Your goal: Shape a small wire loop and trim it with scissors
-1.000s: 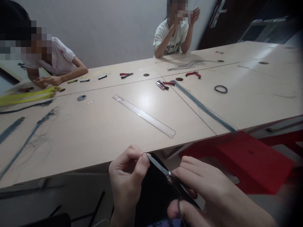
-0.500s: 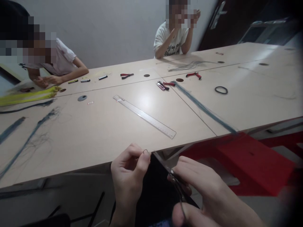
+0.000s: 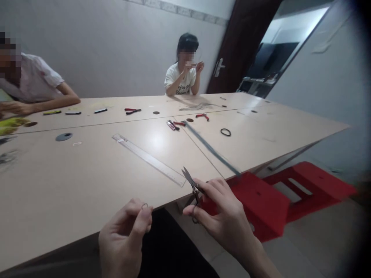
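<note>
My left hand [image 3: 126, 235] is closed in a pinch just in front of the table edge. A small loop of thin wire or thread [image 3: 145, 205] sticks up between its thumb and forefinger; the rest is hidden. My right hand [image 3: 224, 212] grips a pair of small dark scissors [image 3: 193, 187] by the handles, the blades pointing up and slightly apart near the table edge. Its thumb is at one handle loop. The scissors are apart from the loop. A clear ruler [image 3: 149, 159] lies on the table beyond both hands.
On the table [image 3: 72, 193] are pliers [image 3: 132, 111], a black ring [image 3: 225, 132], a grey disc [image 3: 63, 137] and a blue-grey strand bundle [image 3: 211, 148]. Red stools [image 3: 261, 200] stand at the right. Two people sit across, one at left [image 3: 43, 77], another farther back [image 3: 182, 77].
The view has swung right and up. My right hand has lifted the scissors, turning their blades upward, away from my left hand, which keeps its pinch on the loop.
</note>
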`<state>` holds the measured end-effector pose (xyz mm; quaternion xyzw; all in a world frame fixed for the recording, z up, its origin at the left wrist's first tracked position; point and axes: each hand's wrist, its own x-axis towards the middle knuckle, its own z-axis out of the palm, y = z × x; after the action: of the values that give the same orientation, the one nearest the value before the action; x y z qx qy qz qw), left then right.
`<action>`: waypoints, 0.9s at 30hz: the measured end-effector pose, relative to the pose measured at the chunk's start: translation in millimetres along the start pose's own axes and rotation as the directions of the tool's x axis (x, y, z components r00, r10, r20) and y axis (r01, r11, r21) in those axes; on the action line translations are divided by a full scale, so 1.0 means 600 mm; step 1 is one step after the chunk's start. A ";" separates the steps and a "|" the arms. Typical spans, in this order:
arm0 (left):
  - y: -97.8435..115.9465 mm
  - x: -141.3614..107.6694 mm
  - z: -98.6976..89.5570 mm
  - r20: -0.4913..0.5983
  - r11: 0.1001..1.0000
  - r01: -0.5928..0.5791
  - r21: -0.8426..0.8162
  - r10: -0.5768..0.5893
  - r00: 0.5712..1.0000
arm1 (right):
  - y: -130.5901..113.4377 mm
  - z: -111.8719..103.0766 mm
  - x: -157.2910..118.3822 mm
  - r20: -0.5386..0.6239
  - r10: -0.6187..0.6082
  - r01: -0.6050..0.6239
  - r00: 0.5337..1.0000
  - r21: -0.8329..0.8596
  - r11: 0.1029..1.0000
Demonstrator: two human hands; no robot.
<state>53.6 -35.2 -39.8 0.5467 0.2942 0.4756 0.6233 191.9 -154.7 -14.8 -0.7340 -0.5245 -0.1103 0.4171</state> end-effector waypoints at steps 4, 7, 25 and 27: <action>-0.006 0.001 -0.003 0.038 0.986 -0.121 0.114 0.117 0.992 | -0.001 -0.016 0.002 -0.093 -0.162 0.135 0.982 -0.246 0.960; 0.011 -0.008 0.017 0.162 0.855 -0.459 0.242 0.431 0.888 | -0.004 -0.020 -0.001 -0.082 -0.202 0.165 0.976 -0.329 0.930; 0.029 0.050 0.048 0.136 0.965 -0.139 0.221 0.110 0.985 | 0.020 -0.003 -0.027 0.379 0.165 -0.361 0.910 0.532 0.766; 0.029 0.044 0.054 0.176 0.999 -0.032 0.018 0.028 0.984 | 0.002 -0.002 -0.038 0.444 0.130 -0.415 0.887 0.641 0.645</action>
<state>87.6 -24.7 -11.6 0.5973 0.2348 0.4317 0.6338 183.9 -171.4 -28.3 -0.5890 -0.4726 0.3053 0.5800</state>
